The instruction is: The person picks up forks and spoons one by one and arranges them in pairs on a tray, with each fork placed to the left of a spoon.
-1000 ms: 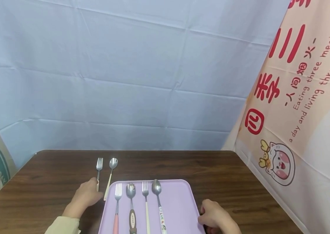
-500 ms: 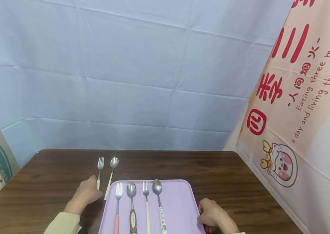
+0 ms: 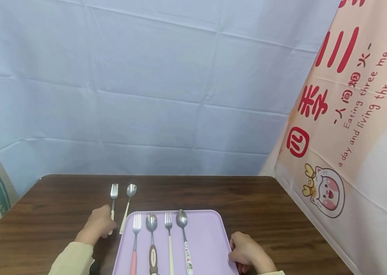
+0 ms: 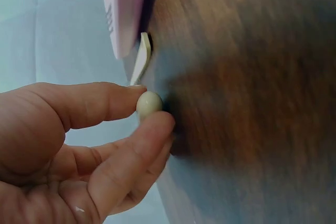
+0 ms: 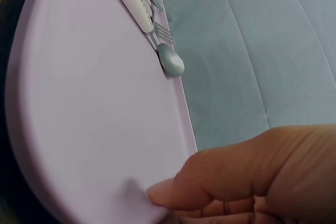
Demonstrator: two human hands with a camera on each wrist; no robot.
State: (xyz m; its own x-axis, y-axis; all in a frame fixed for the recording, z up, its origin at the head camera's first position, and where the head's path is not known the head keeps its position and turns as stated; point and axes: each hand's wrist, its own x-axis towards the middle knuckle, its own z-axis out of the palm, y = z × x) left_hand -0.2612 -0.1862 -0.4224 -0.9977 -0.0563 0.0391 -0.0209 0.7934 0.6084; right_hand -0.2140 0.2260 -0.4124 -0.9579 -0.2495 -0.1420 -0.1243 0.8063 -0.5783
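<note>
the person's left hand (image 3: pixel 99 222) pinched the cream handle end of a fork (image 3: pixel 113 202) between thumb and fingers, its tines pointing away from the hand over the wooden surface (image 3: pixel 300 229). just to the right of that hand lay a cream-handled spoon (image 3: pixel 126 206), its end close to a lilac tray (image 3: pixel 210 244). the right hand (image 3: pixel 249 250) gripped the tray's near-side rim, thumb on top. between the hands, a pink-handled fork (image 3: pixel 134 258), a brown-handled spoon (image 3: pixel 153 255), a white-handled fork (image 3: pixel 170 240) and a pattern-handled spoon (image 3: pixel 184 238) rested side by side on the tray.
</note>
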